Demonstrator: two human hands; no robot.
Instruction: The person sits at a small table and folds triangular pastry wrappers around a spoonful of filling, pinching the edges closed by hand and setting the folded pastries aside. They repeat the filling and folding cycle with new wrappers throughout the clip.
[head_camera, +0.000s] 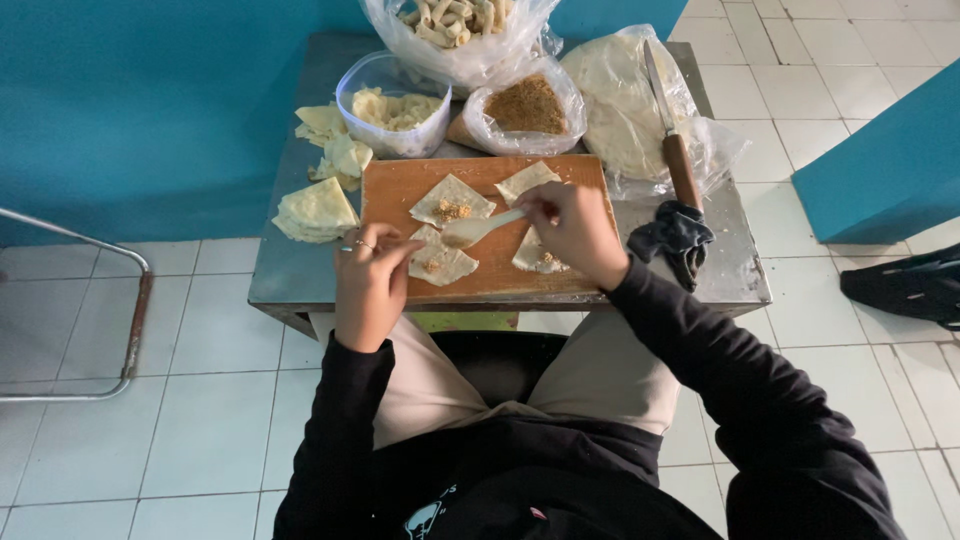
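The spoon (478, 229), a pale plastic one, lies almost level across the middle of the wooden cutting board (480, 280), its long axis running left to right with a slight rise toward the right: the bowl points left and hovers just above the near-left wrapper (440, 262), while the handle end sits in the grip of the right hand (572, 230), whose fingers are pinched together around it. The left hand (368, 278) rests at the board's left edge with its fingertips pressed down on the left corner of that same triangular wrapper, so the spoon's bowl lies just to the right of the left grip and the wrapper sits between the 2 hands. Of the 2, the left hand is nearer to this wrapper and already touches it; the right reaches it only through the spoon. 4 wrappers are laid out on the board, at least 3 with a small dab of crumbly filling; the far-left wrapper (452, 203) lies just beyond the spoon. On the steel table (290, 275) a stack of folded wrappers (316, 211) lies left of the board, a clear tub (393, 105) and a bag of brown filling (526, 106) stand behind it, and a knife (672, 130) with a wooden handle lies on a plastic-covered stack of sheets at the right, above a dark cloth (678, 236)
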